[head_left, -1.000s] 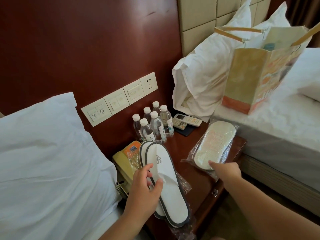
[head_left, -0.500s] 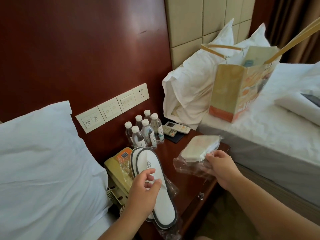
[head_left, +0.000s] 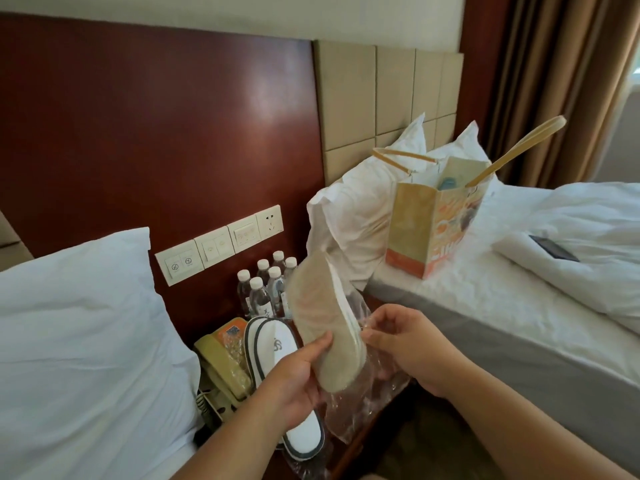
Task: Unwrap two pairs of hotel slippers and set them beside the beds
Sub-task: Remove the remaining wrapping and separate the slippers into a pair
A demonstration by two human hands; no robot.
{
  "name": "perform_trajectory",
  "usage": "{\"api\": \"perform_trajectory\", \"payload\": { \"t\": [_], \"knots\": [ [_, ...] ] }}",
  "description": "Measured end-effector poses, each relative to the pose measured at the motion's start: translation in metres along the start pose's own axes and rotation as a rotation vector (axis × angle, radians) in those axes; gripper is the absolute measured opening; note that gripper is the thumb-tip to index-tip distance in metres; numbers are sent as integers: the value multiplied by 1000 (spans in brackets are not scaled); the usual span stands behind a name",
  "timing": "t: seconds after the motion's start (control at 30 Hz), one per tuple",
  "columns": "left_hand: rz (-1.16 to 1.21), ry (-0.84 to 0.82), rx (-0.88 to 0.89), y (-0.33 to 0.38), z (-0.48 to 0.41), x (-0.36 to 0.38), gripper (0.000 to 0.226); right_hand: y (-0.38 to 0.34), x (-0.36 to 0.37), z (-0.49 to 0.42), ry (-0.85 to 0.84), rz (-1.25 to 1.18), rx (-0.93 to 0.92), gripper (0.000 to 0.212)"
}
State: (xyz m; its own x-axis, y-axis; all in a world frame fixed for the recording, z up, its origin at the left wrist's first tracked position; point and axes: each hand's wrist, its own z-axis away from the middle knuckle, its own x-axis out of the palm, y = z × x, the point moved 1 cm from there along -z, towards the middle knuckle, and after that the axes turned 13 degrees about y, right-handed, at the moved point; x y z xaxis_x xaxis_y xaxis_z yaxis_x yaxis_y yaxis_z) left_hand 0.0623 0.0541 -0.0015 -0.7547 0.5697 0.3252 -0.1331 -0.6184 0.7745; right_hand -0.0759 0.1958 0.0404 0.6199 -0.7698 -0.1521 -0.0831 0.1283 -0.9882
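I hold a second pair of slippers (head_left: 320, 320) upright above the nightstand, beige soles toward me. My left hand (head_left: 294, 379) grips its lower end. My right hand (head_left: 398, 341) pinches the clear plastic wrapper (head_left: 360, 407), which hangs crumpled below and beside the pair. The first pair of white slippers with dark trim (head_left: 273, 344) lies unwrapped on the nightstand (head_left: 367, 420), partly hidden behind my left hand, its toe end (head_left: 303, 441) showing near the front edge.
Several water bottles (head_left: 263, 289) stand at the back of the nightstand, a yellow phone (head_left: 221, 362) at its left. White-pillowed beds flank it; a paper bag (head_left: 429, 226) sits on the right bed (head_left: 485, 306). Wall switches (head_left: 221, 245) are above.
My left hand left the white slippers on the nightstand and took hold of the wrapped pair. Both hands lifted that pair upright, with the wrapper now hanging off it.
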Motion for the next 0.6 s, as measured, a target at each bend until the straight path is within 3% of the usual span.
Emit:
{"api": "perform_trajectory", "payload": {
  "t": [0.13, 0.23, 0.43, 0.53, 0.6],
  "knots": [
    [3, 110, 200, 3, 15, 10, 48, -18, -12, 14, 175, 259, 71, 13],
    [-4, 149, 290, 3, 24, 16, 42, -21, -12, 22, 205, 331, 73, 9],
    [35, 235, 406, 11, 34, 11, 45, -33, -25, 31, 184, 190, 190, 12],
    [96, 278, 418, 19, 33, 0, 42, -39, -35, 36, 29, 104, 266, 20],
    [138, 267, 391, 23, 34, -5, 43, -42, -38, 37, -52, -97, 303, 28]
  ]
}}
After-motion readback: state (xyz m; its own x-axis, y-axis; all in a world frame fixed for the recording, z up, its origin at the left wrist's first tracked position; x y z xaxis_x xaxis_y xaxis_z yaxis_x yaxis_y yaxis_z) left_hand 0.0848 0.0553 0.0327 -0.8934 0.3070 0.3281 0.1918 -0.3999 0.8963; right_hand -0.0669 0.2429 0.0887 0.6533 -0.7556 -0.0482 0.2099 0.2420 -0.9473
